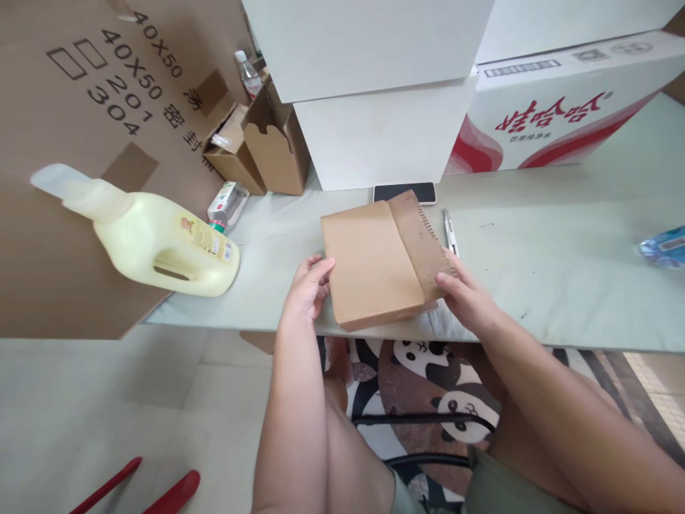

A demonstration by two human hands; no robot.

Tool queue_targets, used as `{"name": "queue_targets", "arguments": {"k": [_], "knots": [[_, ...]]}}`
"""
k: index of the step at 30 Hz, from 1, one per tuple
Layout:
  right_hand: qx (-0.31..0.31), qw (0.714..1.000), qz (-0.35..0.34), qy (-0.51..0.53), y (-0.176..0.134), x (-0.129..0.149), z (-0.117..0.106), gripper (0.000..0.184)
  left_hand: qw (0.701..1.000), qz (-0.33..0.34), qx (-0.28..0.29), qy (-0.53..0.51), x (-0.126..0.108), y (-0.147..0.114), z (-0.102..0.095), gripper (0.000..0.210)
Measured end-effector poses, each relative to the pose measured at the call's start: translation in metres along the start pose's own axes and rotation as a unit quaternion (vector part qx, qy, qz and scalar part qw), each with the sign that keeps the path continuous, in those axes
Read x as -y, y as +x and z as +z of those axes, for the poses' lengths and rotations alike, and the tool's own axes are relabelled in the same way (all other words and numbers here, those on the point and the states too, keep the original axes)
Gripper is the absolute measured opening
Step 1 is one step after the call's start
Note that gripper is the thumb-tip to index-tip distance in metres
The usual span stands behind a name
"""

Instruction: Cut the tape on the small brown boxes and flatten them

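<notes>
A small brown cardboard box lies near the front edge of the table, turned slightly askew. Its right-hand flap has a ragged, serrated edge and sticks out toward the right. My left hand is closed on the box's left side, thumb on the top edge. On the other side, my right hand pinches the flap's outer edge, with the thumb on top and the fingers partly hidden beneath. Just beyond that hand lies a utility knife. A phone sits behind the box, partly covered by it.
White cartons stand stacked at the back, beside a red-and-white carton. Left are a yellow jug, a small bottle, open boxes and a large carton. A blue plastic item lies far right.
</notes>
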State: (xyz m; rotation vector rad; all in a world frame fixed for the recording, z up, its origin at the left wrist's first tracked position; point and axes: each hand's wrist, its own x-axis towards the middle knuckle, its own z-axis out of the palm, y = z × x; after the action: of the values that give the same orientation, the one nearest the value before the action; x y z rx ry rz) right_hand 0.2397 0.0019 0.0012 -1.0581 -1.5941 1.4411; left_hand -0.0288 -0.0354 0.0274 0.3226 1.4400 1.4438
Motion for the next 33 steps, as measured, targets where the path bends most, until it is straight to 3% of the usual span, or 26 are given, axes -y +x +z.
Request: {"name": "queue_targets", "arguments": {"k": [4,7,10,15,18,22,25,30,33], "knots": [[0.012,0.998,0.037,0.046,-0.005,0.003,0.001,0.073,0.999,-0.019,0.038,-0.011,0.0,-0.002,-0.001,0.046],[0.014,0.995,0.093,0.011,-0.008,0.007,0.003,0.068,0.997,-0.027,0.073,-0.02,0.0,-0.002,-0.002,0.041],[0.019,0.994,0.107,0.005,-0.008,0.008,0.004,0.062,0.997,-0.019,0.078,-0.017,0.0,-0.002,0.0,0.034],[0.023,0.996,0.083,0.001,-0.007,0.005,0.004,0.061,0.999,0.034,0.009,0.015,0.005,-0.002,0.006,0.031],[0.005,0.999,0.045,-0.015,-0.01,0.007,0.004,0.061,0.997,0.048,0.029,0.048,0.006,-0.004,0.008,0.03],[-0.017,0.994,-0.088,-0.07,-0.014,0.018,0.005,0.07,0.994,0.055,0.082,0.042,0.007,-0.006,0.009,0.038],[-0.07,0.983,-0.133,-0.103,-0.013,0.027,0.01,0.066,0.992,0.052,0.117,0.018,0.009,-0.006,0.011,0.047],[-0.236,0.967,-0.041,-0.084,-0.001,0.022,0.009,0.046,0.99,0.03,0.087,0.109,0.012,-0.006,0.013,0.038],[-0.27,0.957,-0.028,-0.101,0.004,0.012,-0.001,0.061,0.985,0.008,0.077,0.153,0.015,-0.007,0.013,0.033]]}}
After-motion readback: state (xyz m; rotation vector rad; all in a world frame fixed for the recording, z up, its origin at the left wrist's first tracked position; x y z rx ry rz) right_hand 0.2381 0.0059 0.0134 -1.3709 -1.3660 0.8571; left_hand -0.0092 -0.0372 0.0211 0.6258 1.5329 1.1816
